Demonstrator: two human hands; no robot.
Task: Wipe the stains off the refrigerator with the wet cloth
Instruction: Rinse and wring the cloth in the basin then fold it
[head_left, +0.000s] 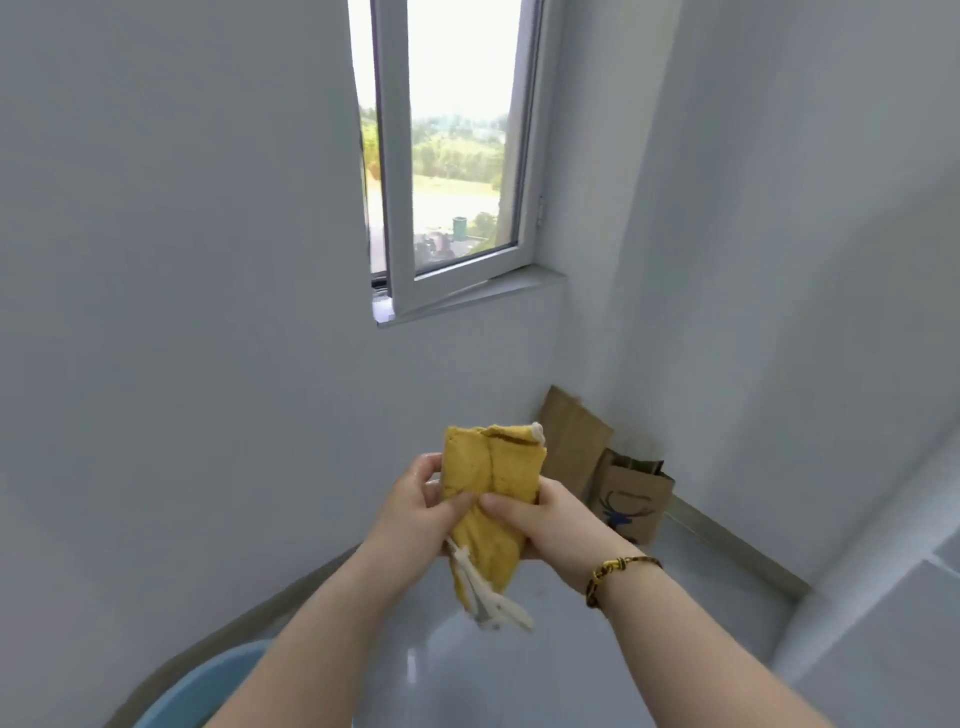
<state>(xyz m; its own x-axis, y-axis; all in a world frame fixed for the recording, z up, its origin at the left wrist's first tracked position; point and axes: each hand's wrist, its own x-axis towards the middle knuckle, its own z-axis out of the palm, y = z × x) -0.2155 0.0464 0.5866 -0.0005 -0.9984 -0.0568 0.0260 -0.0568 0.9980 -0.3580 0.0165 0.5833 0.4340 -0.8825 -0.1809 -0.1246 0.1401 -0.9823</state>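
Note:
A folded yellow cloth (491, 467) with a white trim is held upright in front of me, chest high. My left hand (415, 512) grips its left side and my right hand (545, 522) grips its right side, thumbs pressed on the front. A white strip dangles from the cloth's lower end. A white surface at the right edge (857, 312) may be the refrigerator's side; I cannot tell for sure.
A window (457, 156) with a white frame stands partly open in the wall ahead. Two brown paper bags (631, 501) lean in the floor corner. A blue basin's rim (208, 691) shows at the bottom left. The floor (571, 649) is glossy grey.

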